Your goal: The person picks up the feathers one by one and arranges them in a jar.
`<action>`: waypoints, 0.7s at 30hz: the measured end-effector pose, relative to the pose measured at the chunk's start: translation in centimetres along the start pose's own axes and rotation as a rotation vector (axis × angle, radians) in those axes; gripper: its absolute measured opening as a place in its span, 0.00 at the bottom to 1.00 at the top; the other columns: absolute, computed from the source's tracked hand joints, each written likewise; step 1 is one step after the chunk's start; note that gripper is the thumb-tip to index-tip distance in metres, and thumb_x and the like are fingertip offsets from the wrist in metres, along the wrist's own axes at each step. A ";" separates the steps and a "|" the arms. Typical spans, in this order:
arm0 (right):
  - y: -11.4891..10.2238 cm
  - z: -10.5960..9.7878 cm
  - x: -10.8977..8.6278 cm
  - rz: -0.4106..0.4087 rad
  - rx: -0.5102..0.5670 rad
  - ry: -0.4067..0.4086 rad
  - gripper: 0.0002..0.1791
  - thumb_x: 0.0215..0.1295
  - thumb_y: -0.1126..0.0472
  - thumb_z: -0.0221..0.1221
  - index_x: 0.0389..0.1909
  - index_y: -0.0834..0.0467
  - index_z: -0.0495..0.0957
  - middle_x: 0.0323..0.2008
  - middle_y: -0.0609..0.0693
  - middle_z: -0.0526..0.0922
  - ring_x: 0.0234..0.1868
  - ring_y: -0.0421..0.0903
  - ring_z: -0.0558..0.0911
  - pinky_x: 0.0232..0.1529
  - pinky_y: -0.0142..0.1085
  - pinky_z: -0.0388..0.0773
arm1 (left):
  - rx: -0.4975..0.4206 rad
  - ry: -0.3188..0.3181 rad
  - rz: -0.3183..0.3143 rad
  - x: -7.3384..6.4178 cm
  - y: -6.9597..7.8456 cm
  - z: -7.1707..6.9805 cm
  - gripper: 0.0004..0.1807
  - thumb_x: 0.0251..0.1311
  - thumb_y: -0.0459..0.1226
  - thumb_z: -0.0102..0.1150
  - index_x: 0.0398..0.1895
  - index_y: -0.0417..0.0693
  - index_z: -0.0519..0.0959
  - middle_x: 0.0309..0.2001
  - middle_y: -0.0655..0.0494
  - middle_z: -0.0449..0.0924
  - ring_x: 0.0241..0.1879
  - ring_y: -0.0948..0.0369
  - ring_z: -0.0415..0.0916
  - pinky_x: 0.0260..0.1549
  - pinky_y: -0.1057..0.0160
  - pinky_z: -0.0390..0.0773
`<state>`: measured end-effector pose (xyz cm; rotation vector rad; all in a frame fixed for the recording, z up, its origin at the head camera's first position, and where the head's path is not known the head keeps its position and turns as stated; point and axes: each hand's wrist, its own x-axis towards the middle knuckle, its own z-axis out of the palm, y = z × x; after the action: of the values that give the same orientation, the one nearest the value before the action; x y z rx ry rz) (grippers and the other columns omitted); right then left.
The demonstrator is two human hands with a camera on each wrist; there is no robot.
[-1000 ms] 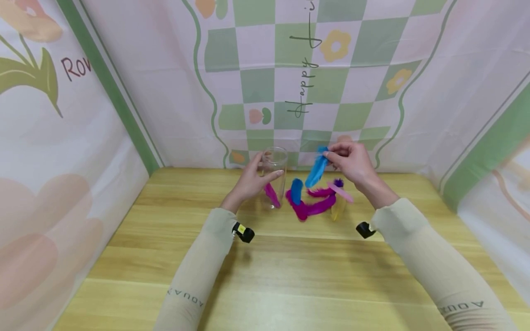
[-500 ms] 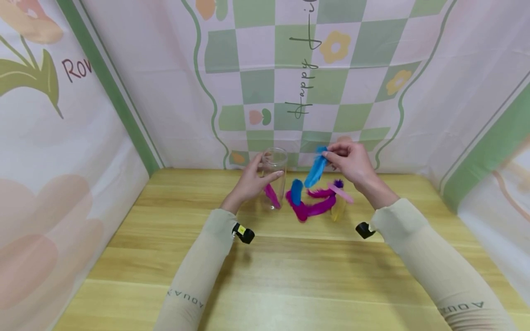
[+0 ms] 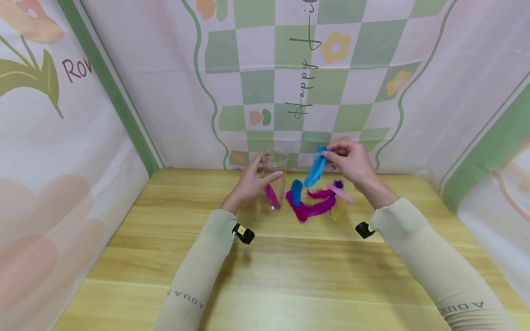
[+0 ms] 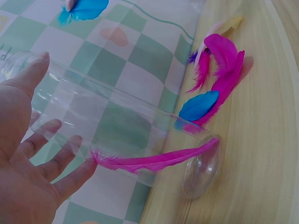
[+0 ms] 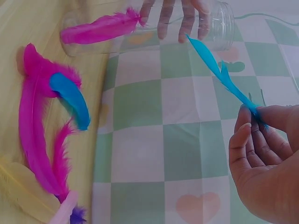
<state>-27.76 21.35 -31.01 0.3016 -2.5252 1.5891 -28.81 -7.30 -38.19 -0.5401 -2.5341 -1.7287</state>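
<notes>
My left hand (image 3: 250,180) holds a tall clear glass jar (image 3: 276,164) around its side, thumb in front and fingers behind. The jar stands upright on the table, and inside it leans a magenta feather (image 4: 154,162). To the right, my right hand (image 3: 353,162) pinches a bright blue feather (image 3: 316,171) by its fluffy end between thumb and fingertips. That feather hangs in the air with its tip slanting down toward the jar, as the right wrist view (image 5: 219,74) also shows. Below it on the table, a darker blue feather (image 3: 296,192) lies over magenta ones (image 3: 316,208).
At the right of the pile lie a pale pink feather (image 3: 341,193), a yellow feather (image 3: 337,209) and a purple tuft (image 3: 338,183). A checkered cloth (image 3: 289,87) hangs right behind the wooden table (image 3: 281,276), with printed cloth at both sides.
</notes>
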 end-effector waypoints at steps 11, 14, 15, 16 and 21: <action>-0.2 0.0 0.0 -0.001 -0.008 0.005 0.19 0.74 0.57 0.61 0.52 0.70 0.80 0.41 0.51 0.85 0.30 0.36 0.82 0.30 0.29 0.80 | -0.001 -0.001 -0.001 0.0 0.0 0.0 0.44 0.63 0.56 0.68 0.77 0.53 0.61 0.70 0.45 0.69 0.68 0.49 0.69 0.62 0.44 0.75; -0.4 -0.1 -0.1 -0.003 -0.010 0.003 0.19 0.74 0.57 0.61 0.52 0.70 0.80 0.37 0.50 0.87 0.30 0.36 0.82 0.31 0.29 0.81 | 0.001 0.002 0.002 0.0 0.0 0.0 0.44 0.63 0.56 0.68 0.77 0.53 0.61 0.69 0.46 0.69 0.68 0.49 0.69 0.62 0.44 0.75; -0.4 -0.1 -0.1 0.000 -0.009 0.005 0.19 0.74 0.57 0.61 0.52 0.69 0.80 0.37 0.49 0.87 0.30 0.37 0.82 0.31 0.29 0.81 | 0.001 0.003 0.003 0.0 0.0 0.0 0.44 0.63 0.56 0.68 0.77 0.53 0.61 0.69 0.47 0.69 0.68 0.49 0.69 0.62 0.44 0.75; -0.5 -0.1 -0.1 0.003 -0.005 0.006 0.18 0.74 0.57 0.61 0.52 0.69 0.81 0.37 0.49 0.87 0.30 0.37 0.82 0.31 0.29 0.81 | 0.002 0.005 0.002 0.0 0.0 0.0 0.44 0.63 0.56 0.68 0.77 0.53 0.61 0.69 0.48 0.70 0.68 0.50 0.69 0.62 0.44 0.75; -0.7 0.1 0.0 0.014 0.009 0.009 0.18 0.74 0.57 0.62 0.52 0.69 0.81 0.38 0.50 0.86 0.30 0.37 0.82 0.32 0.29 0.81 | 0.014 0.012 -0.008 0.0 0.0 0.1 0.44 0.62 0.58 0.68 0.77 0.56 0.61 0.68 0.52 0.70 0.68 0.51 0.69 0.63 0.45 0.74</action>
<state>-27.61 20.99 -30.44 0.2778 -2.5190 1.6039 -28.84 -7.23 -38.25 -0.5179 -2.5418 -1.7104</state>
